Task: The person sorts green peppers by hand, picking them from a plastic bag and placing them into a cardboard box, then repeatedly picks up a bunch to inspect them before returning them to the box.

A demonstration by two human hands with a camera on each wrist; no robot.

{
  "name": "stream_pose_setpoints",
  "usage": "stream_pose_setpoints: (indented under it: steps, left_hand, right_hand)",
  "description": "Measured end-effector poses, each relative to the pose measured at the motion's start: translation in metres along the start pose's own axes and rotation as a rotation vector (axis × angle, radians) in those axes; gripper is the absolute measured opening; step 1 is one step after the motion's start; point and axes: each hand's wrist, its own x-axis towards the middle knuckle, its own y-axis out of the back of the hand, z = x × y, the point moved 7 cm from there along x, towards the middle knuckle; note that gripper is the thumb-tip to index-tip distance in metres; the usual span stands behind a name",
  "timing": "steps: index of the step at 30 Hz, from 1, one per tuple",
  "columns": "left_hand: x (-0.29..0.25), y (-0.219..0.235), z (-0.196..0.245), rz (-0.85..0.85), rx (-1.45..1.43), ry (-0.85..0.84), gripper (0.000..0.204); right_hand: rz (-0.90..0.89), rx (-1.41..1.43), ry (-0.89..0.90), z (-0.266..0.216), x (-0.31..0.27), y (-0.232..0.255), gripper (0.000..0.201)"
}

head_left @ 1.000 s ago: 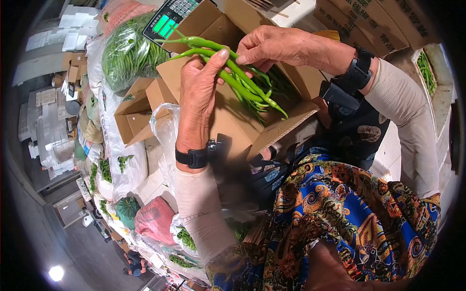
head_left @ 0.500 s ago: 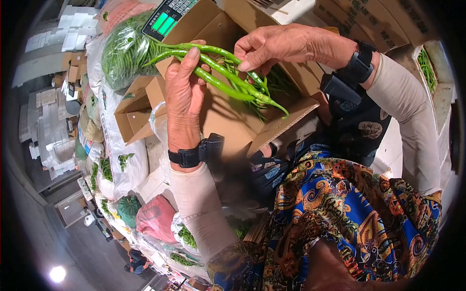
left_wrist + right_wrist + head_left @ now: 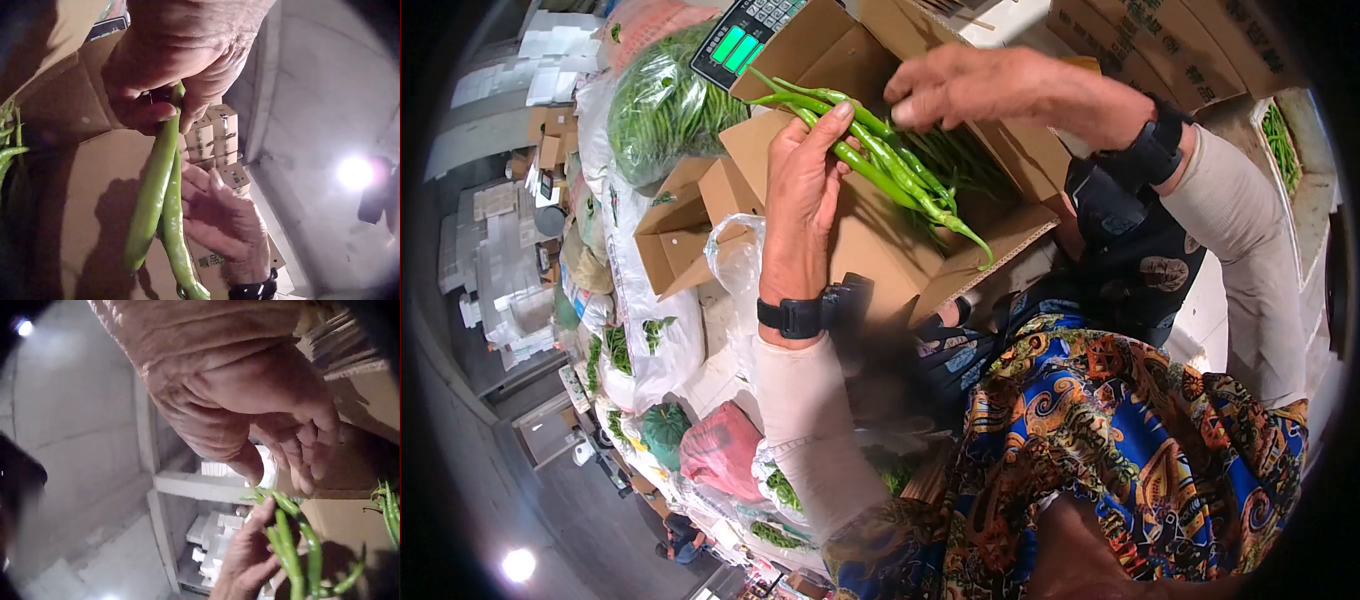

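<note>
My left hand (image 3: 800,195) holds several long green chili peppers (image 3: 885,165) by their stem ends, thumb on top. Their tips hang over an open cardboard box (image 3: 880,268) with more green peppers (image 3: 970,170) inside. In the left wrist view, two of the held peppers (image 3: 153,194) show large below the fingers. My right hand (image 3: 1010,90), blurred in the head view, hovers above the box beside the bunch. The right wrist view shows that right hand (image 3: 250,406) with loosely bent fingers, nothing between them, just above the left thumb.
Behind the box stands a scale with a lit green display (image 3: 738,50). Left of it lies a clear bag of green peppers (image 3: 670,110), with a smaller open carton (image 3: 685,230) below. Printed cardboard (image 3: 1170,50) stands at upper right, near a white crate of peppers (image 3: 1305,190).
The left hand shifted left with the peppers, then partly back right. The right fingers, at the peppers one second ago, are now off them and over the box.
</note>
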Motion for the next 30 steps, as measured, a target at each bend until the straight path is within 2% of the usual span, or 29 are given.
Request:
stream_pose_setpoints:
  steps: [1,5,7,8,9,11,12,13,15,17,19,21,22,24,25,26,27,29,30]
  left_hand:
    - [0.004,0.002,-0.005,0.002,-0.003,0.0,0.016]
    - [0.024,-0.002,-0.033,-0.01,-0.002,0.062,0.021]
    - [0.032,-0.006,-0.052,-0.035,0.142,0.224,0.026]
    - [0.041,0.007,-0.058,0.089,0.452,0.245,0.034]
    - [0.042,0.013,-0.056,0.098,0.447,0.244,0.034]
    - [0.042,0.042,-0.028,0.237,0.447,0.064,0.037]
    - [0.033,0.044,-0.007,0.185,0.286,-0.047,0.036]
    - [0.023,0.051,0.013,0.179,0.22,-0.043,0.032]
    - [-0.005,0.068,0.046,0.154,0.113,-0.138,0.029]
    - [-0.037,0.095,0.057,0.178,0.126,-0.152,0.029]
    - [-0.072,0.128,0.06,0.221,0.143,-0.163,0.028]
    - [-0.105,0.175,0.031,0.316,0.199,-0.065,0.027]
    - [-0.122,0.199,0.012,0.424,0.257,-0.037,0.022]
    - [-0.152,0.245,-0.039,0.524,0.369,0.046,0.018]
    - [-0.162,0.261,-0.069,0.452,0.372,0.086,0.017]
    - [-0.174,0.265,-0.094,0.462,0.368,0.058,0.019]
    - [-0.183,0.269,-0.118,0.389,0.31,-0.001,0.022]
    - [-0.193,0.29,-0.179,0.473,0.204,0.127,0.017]
    - [-0.196,0.298,-0.199,0.488,0.185,0.126,0.017]
  right_hand:
    - [0.094,0.005,0.067,-0.007,-0.001,0.013,0.035]
    - [0.163,0.088,0.057,-0.01,-0.006,0.033,0.033]
    - [0.152,0.037,0.058,-0.008,-0.005,0.032,0.032]
    - [0.118,0.002,0.061,-0.007,-0.003,0.029,0.031]
    - [0.082,-0.032,0.065,-0.006,-0.002,0.027,0.031]
    - [0.079,-0.025,0.061,-0.008,-0.005,0.028,0.03]
    - [0.087,-0.013,0.054,-0.008,-0.007,0.029,0.03]
    - [0.077,-0.014,0.057,-0.008,-0.009,0.028,0.03]
    - [0.117,-0.035,0.018,-0.006,-0.012,0.033,0.029]
    - [0.018,-0.046,0.058,-0.008,-0.011,0.029,0.031]
    - [0.056,-0.083,0.034,-0.009,-0.011,0.027,0.035]
    - [-0.016,-0.102,0.001,-0.006,-0.008,0.023,0.038]
    - [-0.021,-0.092,-0.012,-0.005,-0.008,0.02,0.039]
    - [-0.043,-0.092,-0.04,-0.005,-0.004,0.01,0.04]
    - [-0.029,-0.08,-0.079,-0.004,-0.004,0.006,0.04]
    - [-0.004,-0.095,-0.091,-0.004,-0.003,0.0,0.041]
    - [-0.025,-0.111,-0.091,-0.004,-0.002,-0.004,0.041]
    - [-0.055,-0.055,-0.124,0.001,0.002,-0.014,0.04]
    - [-0.033,-0.086,-0.149,0.0,0.003,-0.019,0.04]
